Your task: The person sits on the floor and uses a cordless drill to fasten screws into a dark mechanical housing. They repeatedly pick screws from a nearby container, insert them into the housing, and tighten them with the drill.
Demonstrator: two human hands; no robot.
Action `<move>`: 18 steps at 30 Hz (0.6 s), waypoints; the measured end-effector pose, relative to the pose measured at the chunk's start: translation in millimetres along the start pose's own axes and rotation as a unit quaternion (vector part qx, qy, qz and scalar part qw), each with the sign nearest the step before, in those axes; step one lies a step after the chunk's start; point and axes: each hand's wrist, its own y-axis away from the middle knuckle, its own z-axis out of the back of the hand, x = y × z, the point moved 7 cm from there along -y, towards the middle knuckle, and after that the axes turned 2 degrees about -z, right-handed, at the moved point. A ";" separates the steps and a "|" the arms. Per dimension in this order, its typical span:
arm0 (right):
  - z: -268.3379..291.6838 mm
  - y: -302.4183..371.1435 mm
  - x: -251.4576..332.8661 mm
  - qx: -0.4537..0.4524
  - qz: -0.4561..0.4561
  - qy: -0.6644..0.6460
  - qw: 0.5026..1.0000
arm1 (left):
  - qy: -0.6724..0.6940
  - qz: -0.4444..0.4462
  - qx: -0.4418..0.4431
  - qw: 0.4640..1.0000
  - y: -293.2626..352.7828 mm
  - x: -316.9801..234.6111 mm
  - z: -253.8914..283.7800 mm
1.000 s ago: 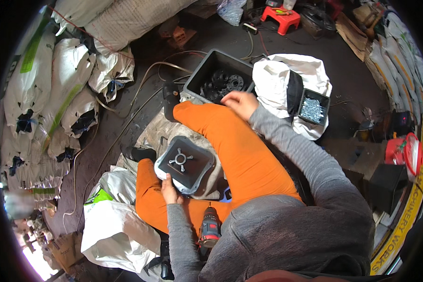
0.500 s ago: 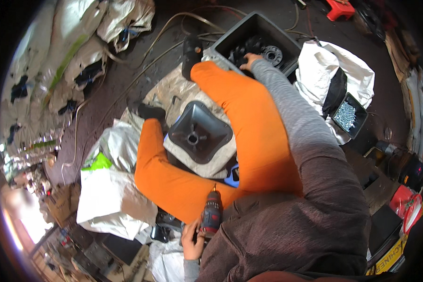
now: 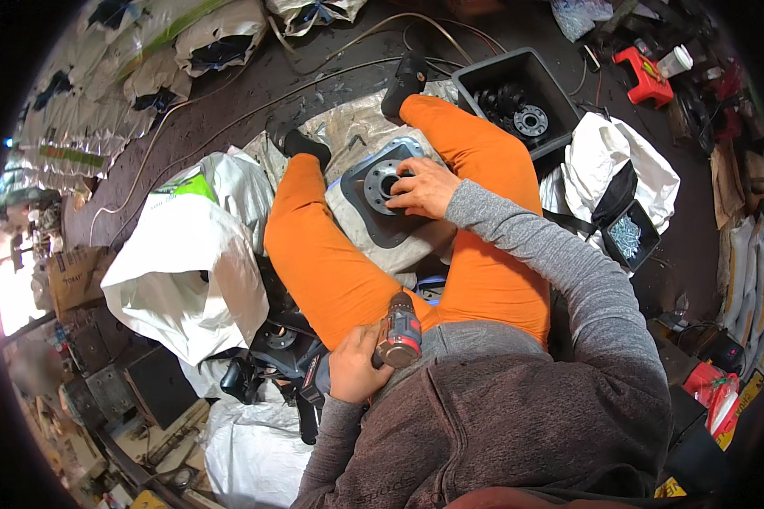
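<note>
My left hand (image 3: 354, 366) is closed around the grip of a red and black cordless drill (image 3: 401, 332), which rests near my lap. Between my legs, a square black base plate (image 3: 387, 229) with rounded corners lies on a pale padded support. Over the middle of this plate, my right hand (image 3: 429, 190) grips a round black flange (image 3: 377, 188) with a ring of holes. Whether the flange touches the plate cannot be made out.
Ahead to the right, a grey bin (image 3: 475, 73) holds several black round parts, including a flange (image 3: 530, 121). A small tray of screws (image 3: 626, 235) sits beside a white sack (image 3: 598, 157). Another white sack (image 3: 157, 284) stands at my left. Hoses (image 3: 331, 72) cross the floor.
My right hand has come back from the grey bin with a flange and is now over the square plate. The drill remains in my left hand. The view has shifted.
</note>
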 end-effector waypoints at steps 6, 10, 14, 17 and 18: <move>-6.6 -11.3 7.7 0.062 0.018 -0.007 0.998 | 0.028 -0.001 -0.030 0.999 10.4 10.0 3.4; -7.7 -20.7 9.0 0.090 0.031 -0.026 0.995 | 0.031 -0.029 -0.039 0.998 9.5 12.2 4.7; -8.0 -18.9 -6.4 0.115 0.056 -0.018 0.992 | 0.032 -0.022 -0.031 0.999 1.0 2.7 8.2; -18.8 -34.8 6.0 0.036 0.172 0.075 0.982 | 0.004 -0.028 -0.022 0.999 15.3 11.6 -6.6; -15.6 -42.7 7.5 0.067 0.118 0.021 0.990 | 0.006 -0.024 -0.040 0.999 21.1 24.9 -12.7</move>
